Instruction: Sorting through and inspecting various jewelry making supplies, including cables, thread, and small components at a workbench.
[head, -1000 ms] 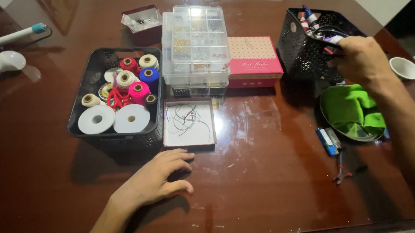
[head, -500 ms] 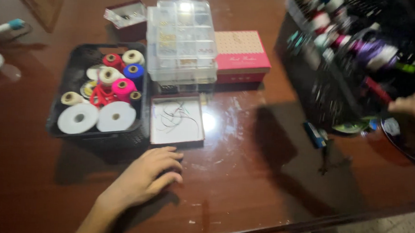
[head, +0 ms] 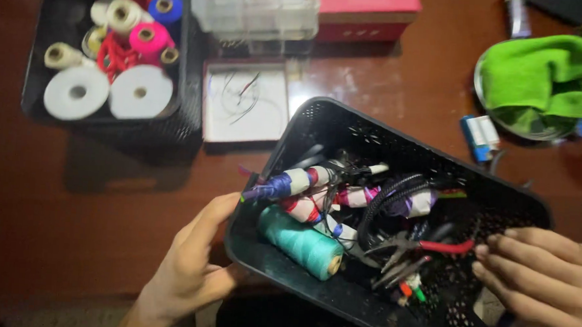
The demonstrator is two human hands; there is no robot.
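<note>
1. A black perforated basket (head: 346, 130) is held at the near table (head: 102, 226) edge, tilted toward the viewer.
2. Left hand (head: 189, 264): its grip is closed on the basket's left rim, thumb over the edge. Right hand (head: 543, 283): fingers are pressed flat against the right wall.
3. Step judged: the basket is being brought close for sorting. A steady two-handed hold is called for next, as contents may slide.
4. The basket's long axis is seen running from upper left to lower right.
5. Inside: a teal thread cone (head: 300, 242) pointing lower right, red-handled pliers (head: 426, 247), wrapped spools.
6. Beyond: a thread tray (head: 182, 78), green cloth (head: 548, 71).
</note>
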